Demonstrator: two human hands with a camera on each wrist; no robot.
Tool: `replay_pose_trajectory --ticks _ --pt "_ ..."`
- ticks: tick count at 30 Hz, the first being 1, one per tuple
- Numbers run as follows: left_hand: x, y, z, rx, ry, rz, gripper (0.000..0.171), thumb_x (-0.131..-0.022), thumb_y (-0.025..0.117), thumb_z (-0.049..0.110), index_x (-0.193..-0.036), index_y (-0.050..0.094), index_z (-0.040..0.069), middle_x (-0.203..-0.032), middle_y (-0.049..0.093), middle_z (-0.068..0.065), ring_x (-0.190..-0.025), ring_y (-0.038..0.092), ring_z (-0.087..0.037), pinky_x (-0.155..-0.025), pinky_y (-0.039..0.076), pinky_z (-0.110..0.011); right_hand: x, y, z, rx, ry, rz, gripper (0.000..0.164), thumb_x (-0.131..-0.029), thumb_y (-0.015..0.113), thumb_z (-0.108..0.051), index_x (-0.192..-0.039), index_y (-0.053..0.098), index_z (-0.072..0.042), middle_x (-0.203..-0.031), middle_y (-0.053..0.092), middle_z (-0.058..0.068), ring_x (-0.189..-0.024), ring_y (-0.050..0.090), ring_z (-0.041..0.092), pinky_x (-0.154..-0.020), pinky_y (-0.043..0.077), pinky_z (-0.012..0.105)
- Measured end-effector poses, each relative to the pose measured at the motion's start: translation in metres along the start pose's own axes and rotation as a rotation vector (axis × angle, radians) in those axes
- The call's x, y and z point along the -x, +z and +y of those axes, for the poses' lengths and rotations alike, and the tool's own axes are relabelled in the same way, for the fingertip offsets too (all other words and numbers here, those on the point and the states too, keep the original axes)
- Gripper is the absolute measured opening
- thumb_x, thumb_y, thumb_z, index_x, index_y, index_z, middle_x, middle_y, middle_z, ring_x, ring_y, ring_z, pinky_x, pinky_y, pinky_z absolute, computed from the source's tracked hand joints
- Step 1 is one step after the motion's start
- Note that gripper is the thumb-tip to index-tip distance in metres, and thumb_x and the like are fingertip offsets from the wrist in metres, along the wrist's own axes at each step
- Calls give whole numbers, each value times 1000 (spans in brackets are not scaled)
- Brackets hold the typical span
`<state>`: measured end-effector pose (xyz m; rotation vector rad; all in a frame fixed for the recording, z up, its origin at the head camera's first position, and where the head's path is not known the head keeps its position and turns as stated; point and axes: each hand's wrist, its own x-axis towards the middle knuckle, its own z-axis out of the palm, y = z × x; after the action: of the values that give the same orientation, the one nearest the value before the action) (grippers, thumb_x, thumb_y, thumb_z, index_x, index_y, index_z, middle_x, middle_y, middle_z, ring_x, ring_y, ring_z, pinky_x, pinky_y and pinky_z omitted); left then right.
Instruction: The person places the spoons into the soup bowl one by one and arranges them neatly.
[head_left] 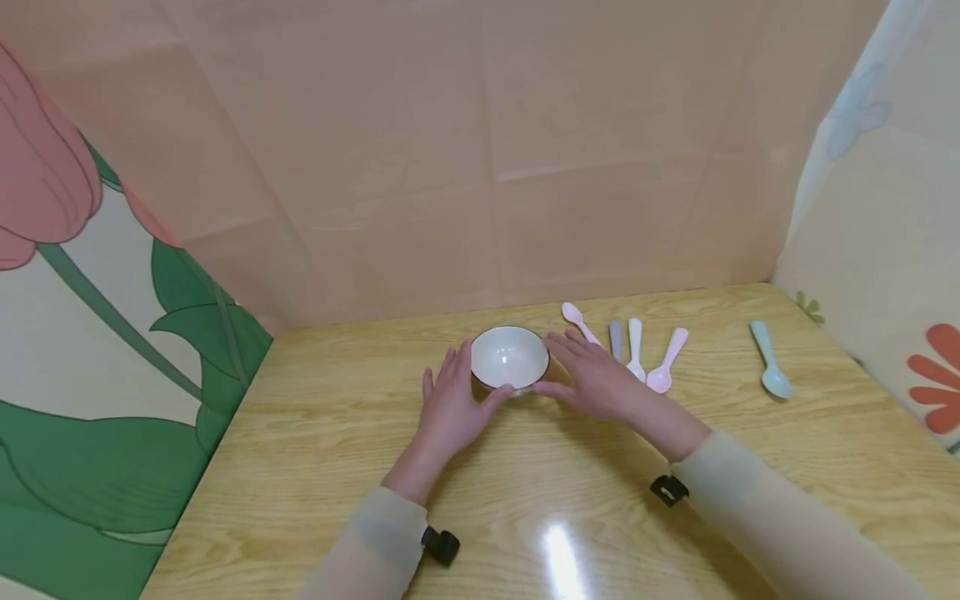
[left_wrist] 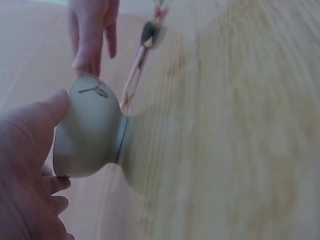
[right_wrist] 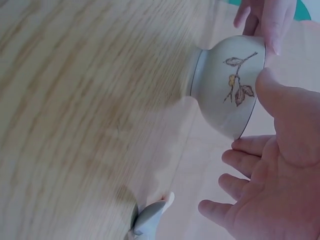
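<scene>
A white bowl [head_left: 510, 358] with a dark rim stands upright on the wooden table [head_left: 330, 467]. Its outside bears a brown leafy twig, plain in the right wrist view on the bowl [right_wrist: 227, 85]. My left hand [head_left: 453, 408] is at the bowl's left side, thumb by the near rim and fingers spread along the side. From the right, my right hand [head_left: 596, 379] frames the bowl with thumb and fingers apart. In the right wrist view, its fingers are extended, with the thumb and forefinger at the rim. Whether every fingertip touches is hard to tell.
Right of the bowl lie a pink spoon [head_left: 573, 314], a grey-purple handle [head_left: 615, 337], a white spoon [head_left: 635, 342] and another pink spoon [head_left: 667, 362]. A blue-green spoon [head_left: 770, 362] lies farther right. A pink cloth [head_left: 480, 167] hangs behind the table.
</scene>
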<state>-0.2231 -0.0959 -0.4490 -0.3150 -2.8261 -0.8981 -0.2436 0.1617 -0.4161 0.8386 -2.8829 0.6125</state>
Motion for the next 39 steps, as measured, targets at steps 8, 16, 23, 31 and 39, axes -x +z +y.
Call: replay_pose_trajectory --ticks 8,16,23,31,39 --pt "-3 4 -1 63 -15 -14 116 -97 75 69 -176 20 5 -176 31 -22 -162 33 -40 -132 8 -67 5 -2 0 -41 -9 -13 74 -109 71 -42 -162 48 5 -167 46 28 -159 30 55 -126 27 71" --pt "-8 8 -8 144 -3 -11 120 -94 80 68 -175 18 4 -177 29 -19 -162 33 -37 -132 9 -68 5 -8 7 -62 23 -9 75 -112 67 -43 -166 43 3 -171 40 27 -161 28 53 -127 27 71" --pt "-10 10 -9 189 1 -1 117 -91 84 66 -173 24 6 -171 39 -21 -157 41 -40 -132 8 -67 4 -18 23 -59 86 36 79 -111 69 -43 -169 38 0 -172 37 28 -159 29 56 -124 25 76" --pt "-9 15 -14 270 -2 29 115 -90 89 59 -172 27 8 -170 42 -20 -154 45 -40 -133 9 -65 2 -24 43 -21 176 18 82 -112 65 -45 -169 33 5 -172 34 32 -158 28 57 -126 20 75" --pt "-12 21 -18 269 -20 23 117 -89 88 63 -173 26 12 -173 38 -18 -157 42 -36 -134 7 -61 -1 -25 68 37 166 53 84 -109 72 -41 -164 37 12 -167 37 37 -154 34 58 -123 27 75"
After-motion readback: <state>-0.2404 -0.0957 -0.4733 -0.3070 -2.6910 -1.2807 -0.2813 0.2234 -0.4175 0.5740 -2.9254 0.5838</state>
